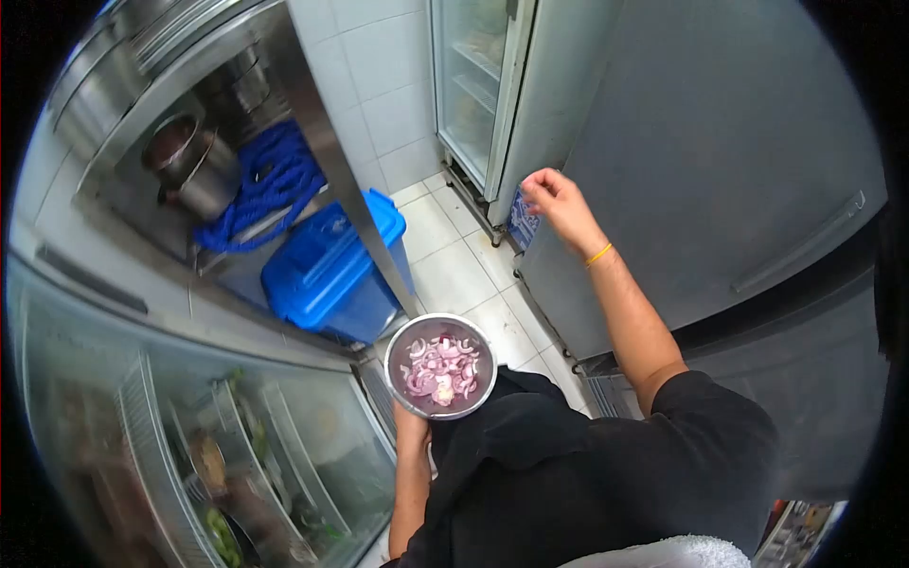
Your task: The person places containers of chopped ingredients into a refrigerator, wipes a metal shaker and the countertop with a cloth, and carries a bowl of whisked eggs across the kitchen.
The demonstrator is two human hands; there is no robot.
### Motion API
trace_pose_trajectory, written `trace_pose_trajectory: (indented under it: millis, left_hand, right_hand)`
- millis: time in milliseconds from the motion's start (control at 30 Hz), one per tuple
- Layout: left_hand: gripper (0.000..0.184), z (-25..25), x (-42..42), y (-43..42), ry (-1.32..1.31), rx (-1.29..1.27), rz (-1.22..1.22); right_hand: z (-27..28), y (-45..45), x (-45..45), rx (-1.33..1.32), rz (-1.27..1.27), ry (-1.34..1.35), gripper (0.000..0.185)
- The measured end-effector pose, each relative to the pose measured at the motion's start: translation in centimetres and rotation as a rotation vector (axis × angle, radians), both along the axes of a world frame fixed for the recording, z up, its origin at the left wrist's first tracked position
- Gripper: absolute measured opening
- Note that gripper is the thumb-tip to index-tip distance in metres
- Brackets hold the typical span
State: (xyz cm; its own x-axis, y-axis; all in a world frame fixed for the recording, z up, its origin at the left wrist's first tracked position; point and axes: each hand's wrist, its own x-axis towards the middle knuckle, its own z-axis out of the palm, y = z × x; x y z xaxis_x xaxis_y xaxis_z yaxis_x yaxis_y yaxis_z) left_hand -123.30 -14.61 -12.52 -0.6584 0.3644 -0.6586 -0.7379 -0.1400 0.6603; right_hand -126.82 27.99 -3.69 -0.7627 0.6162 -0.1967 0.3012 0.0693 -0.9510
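Observation:
A round metal bowl (390, 364) of sliced red onions (441, 367) is held up near my waist. My left hand (413, 422) grips it from below at its near side; most of the fingers are hidden under the bowl. Off to the right, my right hand (561, 206) is raised in front of a large grey door, apart from the bowl. Its fingers are curled in toward the thumb, and nothing shows between them. A yellow band (598, 254) circles the right wrist.
On the left stands a glass-fronted fridge (312, 431) with food on its shelves. Beyond it, a metal rack (327, 123) holds pots (206, 175) and a coiled blue hose (275, 170). A lidded blue bin (331, 256) sits on the tiled floor (454, 275). Grey cabinet doors (720, 161) line the right.

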Motion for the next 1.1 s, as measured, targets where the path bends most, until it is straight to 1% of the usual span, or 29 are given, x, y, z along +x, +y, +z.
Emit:
trace_pose_trajectory:
  millis: [33, 67, 133, 200, 233, 267, 300, 367, 400, 433, 500, 533, 633, 700, 733, 767, 800, 833, 900, 967, 1000, 1100]
  left_hand:
    - [0.039, 0.7, -2.0, 3.2, 0.011, 0.012, -0.012]
    - [0.039, 0.1, -2.3, 4.1, 0.042, -0.018, -0.043]
    - [0.041, -0.2, -5.3, 9.6, 0.045, -0.068, -0.107]
    - [0.041, -2.3, -6.7, 13.3, 0.037, -0.015, -0.142]
    - [0.041, -4.1, -8.1, 15.6, 0.020, -0.001, -0.165]
    - [0.041, -4.8, -9.2, 17.7, -0.004, -0.002, -0.187]
    - [0.041, -5.0, -9.5, 18.1, -0.024, -0.001, -0.217]
    - [0.041, -6.1, -12.2, 22.1, -0.029, 0.027, -0.228]
    - [0.042, -7.4, -13.8, 24.4, -0.002, 0.073, -0.209]
    - [0.042, -8.6, -14.6, 25.7, 0.003, 0.115, -0.198]
    - [0.042, -5.8, -17.6, 28.0, -0.109, -0.086, -0.271]
    - [0.042, -5.8, -16.3, 24.8, -0.109, -0.100, -0.261]
    - [0.042, -8.7, -18.5, 25.4, -0.037, 0.002, -0.260]
    - [0.041, -12.4, -18.2, 24.0, 0.100, 0.149, -0.241]
    - [0.040, -12.6, -18.1, 23.9, 0.110, 0.111, -0.224]
    - [0.039, -12.5, -16.1, 23.4, 0.118, 0.062, -0.224]
    - [0.039, -13.0, -15.5, 24.2, 0.181, 0.001, -0.224]
    - [0.044, -11.7, -15.4, 26.1, 0.148, -0.021, -0.234]
    - [0.048, -13.3, -15.2, 28.5, 0.175, -0.029, -0.264]
    - [0.050, -14.9, -15.1, 30.4, 0.163, -0.028, -0.284]
    - [0.051, -15.5, -14.3, 29.0, 0.157, -0.018, -0.314]
    - [0.052, -17.1, -14.7, 30.2, 0.199, -0.033, -0.358]
  right_hand:
    - [0.7, 4.0, -1.7, -0.013, -0.039, -0.015, 0.022]
    - [0.3, 5.2, -2.1, -0.035, -0.060, 0.004, 0.022]
    - [0.6, 11.9, -5.3, -0.067, -0.093, 0.037, 0.020]
    - [-0.1, 17.0, -7.0, -0.076, -0.103, 0.095, 0.016]
    - [-1.1, 20.6, -9.0, -0.041, -0.114, 0.113, 0.019]
    - [-2.4, 24.0, -10.7, -0.008, -0.123, 0.125, 0.022]
    - [-3.4, 24.9, -10.9, 0.027, -0.140, 0.141, 0.026]
    - [-5.8, 30.9, -15.0, 0.236, -0.217, 0.115, 0.039]
    - [-5.9, 33.3, -17.5, 0.354, -0.253, 0.117, 0.046]
    - [-6.4, 34.7, -18.6, 0.409, -0.249, 0.097, 0.051]
    - [-6.1, 35.5, -20.8, 0.521, -0.240, 0.050, 0.062]
    - [-6.9, 31.4, -19.8, 0.631, -0.206, 0.087, 0.059]
    - [-6.9, 27.8, -19.9, 0.572, -0.265, 0.108, 0.058]
    - [-7.5, 24.3, -18.5, 0.468, -0.299, 0.218, 0.056]
    - [-8.4, 23.7, -17.8, 0.514, -0.303, 0.209, 0.056]
    - [-9.6, 23.0, -14.9, 0.550, -0.327, 0.197, 0.056]
    - [-10.3, 23.6, -13.9, 0.531, -0.297, 0.187, 0.056]
    - [-10.6, 24.5, -13.1, 0.521, -0.276, 0.171, 0.055]
    - [-9.5, 25.1, -11.5, 0.483, -0.246, 0.145, 0.054]
    - [-9.7, 25.9, -10.0, 0.441, -0.214, 0.137, 0.054]
    - [-9.7, 24.1, -8.0, 0.422, -0.209, 0.151, 0.054]
    - [-10.4, 24.4, -6.7, 0.310, -0.176, 0.224, 0.058]
